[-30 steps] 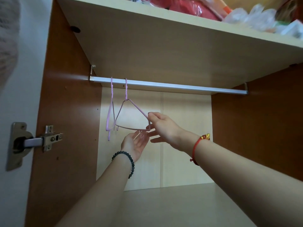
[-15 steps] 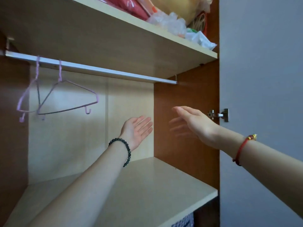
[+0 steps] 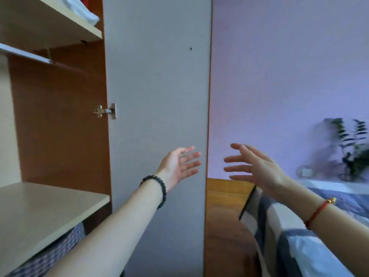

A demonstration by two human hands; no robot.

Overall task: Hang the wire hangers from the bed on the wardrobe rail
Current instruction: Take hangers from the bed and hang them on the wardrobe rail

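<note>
Bed (image 3: 299, 250), seemingly one, lies right; left hand (image 3: 178, 166), right hand (image 3: 257, 168) spread.

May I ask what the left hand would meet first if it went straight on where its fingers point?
Probably the open wardrobe door: the left hand points its fingers at its face near the free edge. Depth is unclear; it might pass that edge toward the wall.

Left hand (image 3: 178, 166) & right hand (image 3: 256, 169) off hanger, now empty, swung right twd bed (image 3: 291, 240).
</note>
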